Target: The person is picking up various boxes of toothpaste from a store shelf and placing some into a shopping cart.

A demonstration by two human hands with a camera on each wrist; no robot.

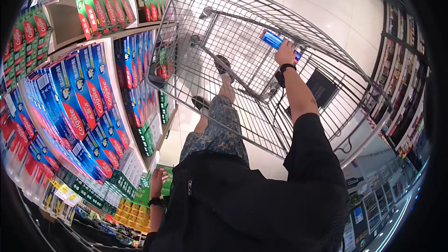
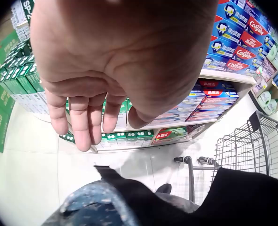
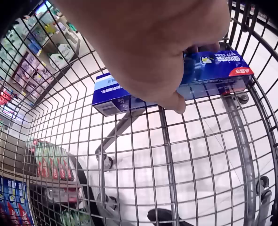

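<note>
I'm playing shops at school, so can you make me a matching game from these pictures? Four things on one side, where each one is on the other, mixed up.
Things
1. blue toothpaste box
2. left hand
3. green Colgate boxes
4. shopping cart

Places
A. above the blue Colgate boxes
B. hanging open, holding nothing
C. standing on the pale floor
D. held by the right hand inside the cart

Pairs: 1-D, 2-B, 3-A, 4-C

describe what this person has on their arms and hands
A loose black short sleeve covers the right upper arm; the forearm is bare. Both wrists carry black bands: right band, left band. Left grip and right grip are ungloved.
</note>
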